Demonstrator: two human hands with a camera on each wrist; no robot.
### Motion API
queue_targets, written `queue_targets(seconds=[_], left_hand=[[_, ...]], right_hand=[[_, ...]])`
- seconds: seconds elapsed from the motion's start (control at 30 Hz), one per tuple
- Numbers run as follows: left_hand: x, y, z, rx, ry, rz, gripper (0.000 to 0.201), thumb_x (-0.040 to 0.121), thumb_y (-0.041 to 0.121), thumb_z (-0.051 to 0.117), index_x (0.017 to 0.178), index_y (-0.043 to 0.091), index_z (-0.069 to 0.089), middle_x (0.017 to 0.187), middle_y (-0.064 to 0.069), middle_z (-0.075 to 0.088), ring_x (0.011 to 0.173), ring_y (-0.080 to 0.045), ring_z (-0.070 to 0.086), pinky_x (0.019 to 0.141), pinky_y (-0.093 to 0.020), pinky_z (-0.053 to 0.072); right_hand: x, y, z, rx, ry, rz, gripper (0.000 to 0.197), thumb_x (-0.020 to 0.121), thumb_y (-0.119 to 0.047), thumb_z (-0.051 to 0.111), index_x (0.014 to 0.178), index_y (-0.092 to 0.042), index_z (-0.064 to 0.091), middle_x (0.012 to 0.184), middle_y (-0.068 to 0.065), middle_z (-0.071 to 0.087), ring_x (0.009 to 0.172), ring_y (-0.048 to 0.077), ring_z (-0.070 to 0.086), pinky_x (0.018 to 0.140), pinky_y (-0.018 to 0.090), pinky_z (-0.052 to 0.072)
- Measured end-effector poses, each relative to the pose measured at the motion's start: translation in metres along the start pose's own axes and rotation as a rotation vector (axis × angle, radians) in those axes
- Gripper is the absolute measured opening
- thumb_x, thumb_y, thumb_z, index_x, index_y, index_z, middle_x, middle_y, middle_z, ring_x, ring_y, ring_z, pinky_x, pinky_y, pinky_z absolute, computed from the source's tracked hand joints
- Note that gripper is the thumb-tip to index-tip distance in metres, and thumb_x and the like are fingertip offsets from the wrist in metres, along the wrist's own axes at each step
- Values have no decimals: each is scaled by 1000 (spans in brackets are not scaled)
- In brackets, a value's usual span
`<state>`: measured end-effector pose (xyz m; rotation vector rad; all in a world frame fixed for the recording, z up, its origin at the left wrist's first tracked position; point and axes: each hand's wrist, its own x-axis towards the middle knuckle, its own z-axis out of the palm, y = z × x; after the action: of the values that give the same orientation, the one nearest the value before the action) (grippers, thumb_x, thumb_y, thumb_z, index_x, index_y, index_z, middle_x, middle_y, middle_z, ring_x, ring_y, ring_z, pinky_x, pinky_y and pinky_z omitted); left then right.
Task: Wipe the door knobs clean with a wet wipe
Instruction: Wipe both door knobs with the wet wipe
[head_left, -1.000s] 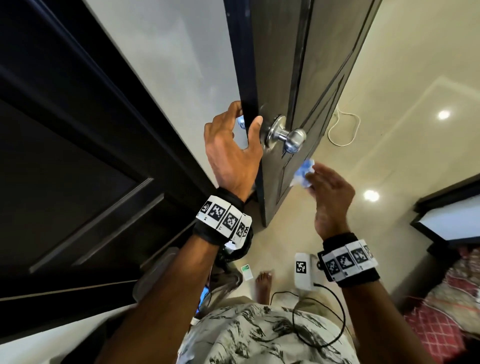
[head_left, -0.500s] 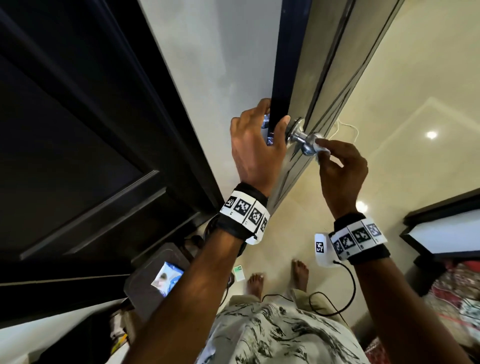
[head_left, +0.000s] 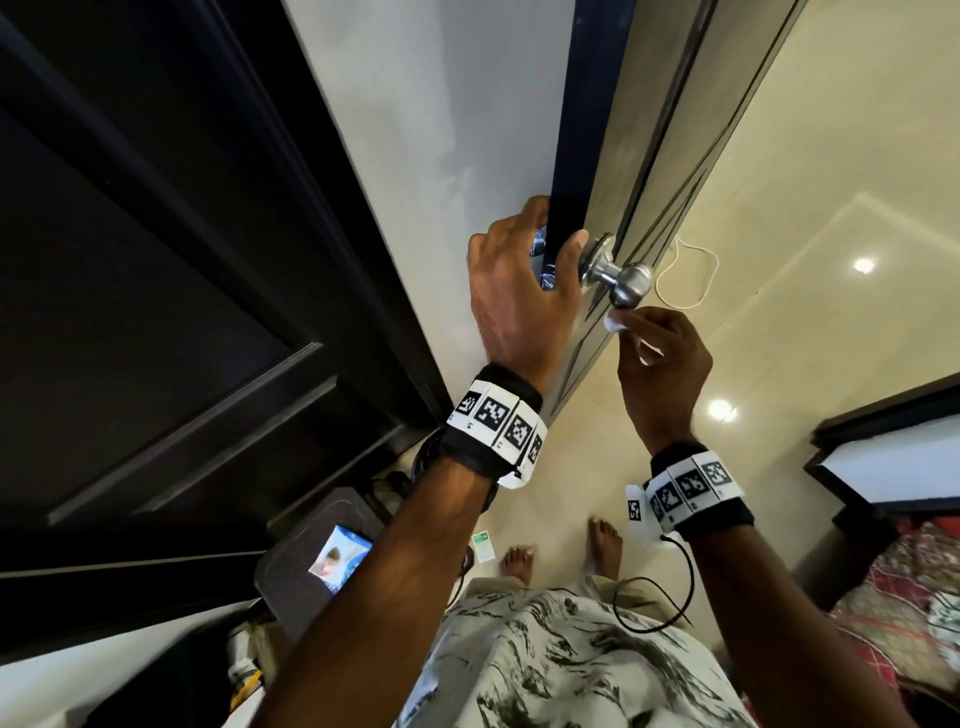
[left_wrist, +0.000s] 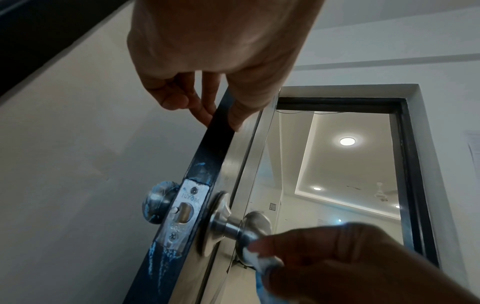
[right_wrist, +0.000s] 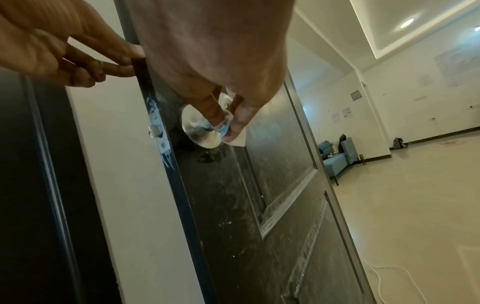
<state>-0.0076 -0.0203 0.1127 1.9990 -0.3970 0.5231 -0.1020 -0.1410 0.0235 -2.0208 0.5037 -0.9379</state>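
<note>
A dark door (head_left: 654, 130) stands ajar, with a round silver knob (head_left: 629, 283) on its near face. My left hand (head_left: 557, 228) pinches the door's edge above the latch plate (left_wrist: 185, 207), thumb on the near side and fingers on the far side. My right hand (head_left: 631, 325) pinches a white wet wipe (head_left: 613, 323) and holds it against the underside of that knob (right_wrist: 200, 131). The wipe (right_wrist: 238, 139) is bunched between thumb and fingers. A second knob (left_wrist: 155, 202) sticks out on the door's far face, with nothing touching it.
A dark panelled door (head_left: 156, 270) fills the left. A white cable (head_left: 688, 275) lies on the tiled floor beyond the door. A device with a lit screen (head_left: 340, 566) sits low on the left, and a red patterned bed (head_left: 909, 597) at the right. My bare feet (head_left: 519, 564) stand below.
My right hand rose with the wipe to the knob, covered its top, and has now slid to its underside. My left hand has kept hold of the door edge.
</note>
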Motion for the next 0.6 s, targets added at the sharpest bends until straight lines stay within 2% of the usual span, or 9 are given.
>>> queue_targets(seconds=[0.13,0.23,0.3,0.33,0.4,0.47,0.53,0.6], left_hand=[[-1,-1,1,-13,6,2,42,92,38,74,123,11,71,110,-4,74,96,-19,61,77,-21,46],[-2,-2,2,-24,-1,2,41,93,39,73,123,12,71,110,-2,74,96,-18,60,77,-15,41],[-2,-4,4,-28,-7,6,41,94,41,71,123,13,71,110,-1,74,97,-18,62,82,-6,34],[-1,-5,5,-28,-9,9,41,94,41,71,123,13,71,109,-1,74,97,-18,63,83,-5,33],[0,-7,5,-27,-6,14,40,94,42,70,122,13,71,108,-1,74,97,-18,63,84,-11,36],[0,-8,6,-32,-3,11,40,94,41,71,123,14,70,110,-2,74,98,-19,64,83,-15,38],[0,-8,7,-32,0,8,41,94,40,71,124,13,70,111,-2,74,98,-19,63,83,-16,39],[0,-8,8,-23,-5,1,40,94,41,70,124,14,70,111,-1,74,99,-18,62,82,-18,41]], right_hand=[[3,-18,-10,9,38,-72,18,94,-9,72,111,-10,80,105,7,74,95,12,69,71,17,58],[13,-24,-14,38,80,-53,19,95,-12,73,113,-8,78,105,7,74,94,12,70,75,19,61],[21,-25,-14,-2,51,-38,19,95,-17,75,112,-10,78,103,6,74,88,10,69,70,17,60],[23,-26,-14,-41,30,-38,19,95,-18,74,111,-11,79,102,6,74,84,9,67,68,13,57],[26,-28,-13,-126,12,-61,18,92,-15,74,108,-10,81,97,10,74,80,3,60,68,1,46],[28,-30,-12,-177,3,-96,18,90,-12,74,106,-10,82,92,11,74,78,-1,54,72,-3,36],[27,-31,-8,-214,-24,-119,18,89,-10,74,105,-11,82,89,12,72,75,3,55,73,-4,33],[25,-30,-5,-261,-67,-126,19,89,-11,74,107,-10,82,89,14,71,71,14,59,70,-2,33]])
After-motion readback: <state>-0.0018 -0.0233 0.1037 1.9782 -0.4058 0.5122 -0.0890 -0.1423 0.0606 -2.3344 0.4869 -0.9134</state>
